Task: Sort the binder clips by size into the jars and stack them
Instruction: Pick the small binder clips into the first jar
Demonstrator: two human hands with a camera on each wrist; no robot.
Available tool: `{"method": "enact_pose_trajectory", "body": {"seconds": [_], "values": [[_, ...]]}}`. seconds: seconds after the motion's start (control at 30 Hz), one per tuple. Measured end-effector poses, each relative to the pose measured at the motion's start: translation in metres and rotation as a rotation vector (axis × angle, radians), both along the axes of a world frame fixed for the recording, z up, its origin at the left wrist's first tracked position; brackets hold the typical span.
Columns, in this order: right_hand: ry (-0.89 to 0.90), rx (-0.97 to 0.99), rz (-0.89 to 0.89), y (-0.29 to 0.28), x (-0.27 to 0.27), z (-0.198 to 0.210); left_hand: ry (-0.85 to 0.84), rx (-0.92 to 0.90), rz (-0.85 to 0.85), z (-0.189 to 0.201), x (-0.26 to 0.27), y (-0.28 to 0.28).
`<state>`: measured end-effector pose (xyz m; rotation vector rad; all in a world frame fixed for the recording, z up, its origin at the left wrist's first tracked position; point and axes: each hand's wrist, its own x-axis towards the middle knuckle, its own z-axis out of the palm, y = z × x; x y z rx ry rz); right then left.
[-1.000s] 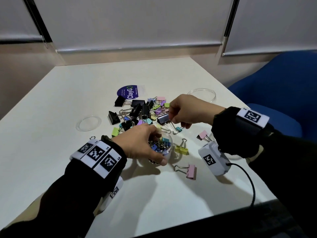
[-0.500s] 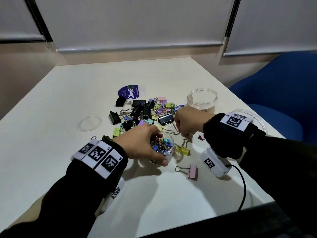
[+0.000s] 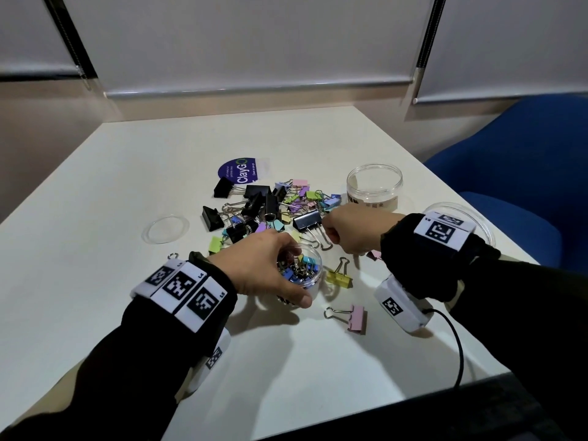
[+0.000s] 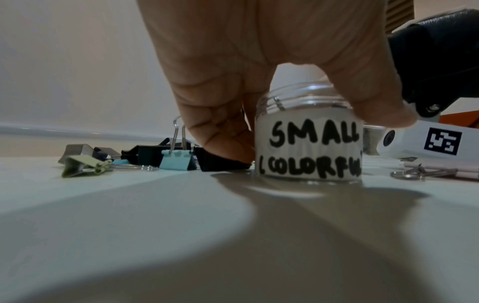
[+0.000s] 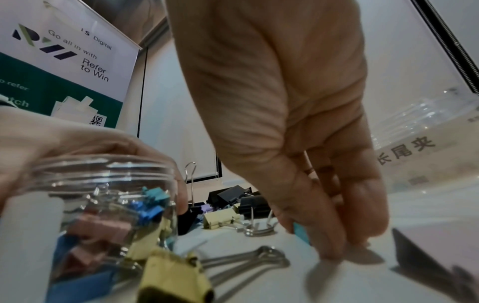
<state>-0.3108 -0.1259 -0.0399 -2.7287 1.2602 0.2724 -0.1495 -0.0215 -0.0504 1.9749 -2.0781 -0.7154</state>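
Observation:
A small clear jar (image 3: pixel 313 281) labelled "SMALL (COLORFUL" (image 4: pixel 308 143) stands on the white table, part full of small coloured clips. My left hand (image 3: pixel 294 275) grips it from above, thumb on the near side. Just right of the jar, my right hand (image 3: pixel 346 249) has its fingertips down at the table. In the right wrist view its fingers pinch a small blue clip (image 5: pixel 300 232). A mixed pile of black and coloured binder clips (image 3: pixel 264 208) lies behind the jar. An empty larger jar (image 3: pixel 374 189) stands at the back right.
A yellow clip (image 3: pixel 340 278) and a pink clip (image 3: pixel 356 318) lie loose near the small jar. One clear lid (image 3: pixel 165 229) lies to the left, another (image 3: pixel 477 218) is behind my right wrist. A purple round label (image 3: pixel 238 171) lies behind the pile. A blue chair (image 3: pixel 525 186) stands to the right.
My right hand has come down and nearer from above the pile, its fingertips now at the table beside the small jar. My left hand has stayed on the jar.

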Motion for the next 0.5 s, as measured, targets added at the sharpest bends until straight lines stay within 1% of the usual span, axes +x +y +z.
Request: {"method": "enact_pose_trajectory", "body": {"seconds": [0.2, 0.23, 0.27, 0.33, 0.4, 0.47, 0.5], "values": [[0.055, 0.001, -0.032, -0.008, -0.001, -0.001, 0.003, -0.001, 0.005, 0.0, -0.001, 0.001], [0.021, -0.005, -0.035, -0.008, 0.0, -0.001, 0.006, -0.001, 0.006, 0.0, 0.0, 0.001], [-0.049, 0.015, -0.038, -0.007, 0.0, 0.002, 0.011, -0.001, 0.006, 0.0, 0.0, 0.001], [-0.232, 0.145, -0.037, -0.001, 0.003, 0.014, 0.013, -0.007, 0.007, 0.0, 0.0, 0.0], [-0.358, 0.311, 0.017, 0.009, 0.006, 0.028, 0.001, -0.019, 0.005, 0.001, -0.001, 0.0], [-0.413, 0.468, 0.096, 0.018, 0.009, 0.038, 0.006, -0.027, 0.006, 0.0, -0.001, 0.0], [-0.412, 0.525, 0.129, 0.022, 0.01, 0.041, 0.018, -0.029, 0.011, 0.0, -0.001, 0.0]]}}
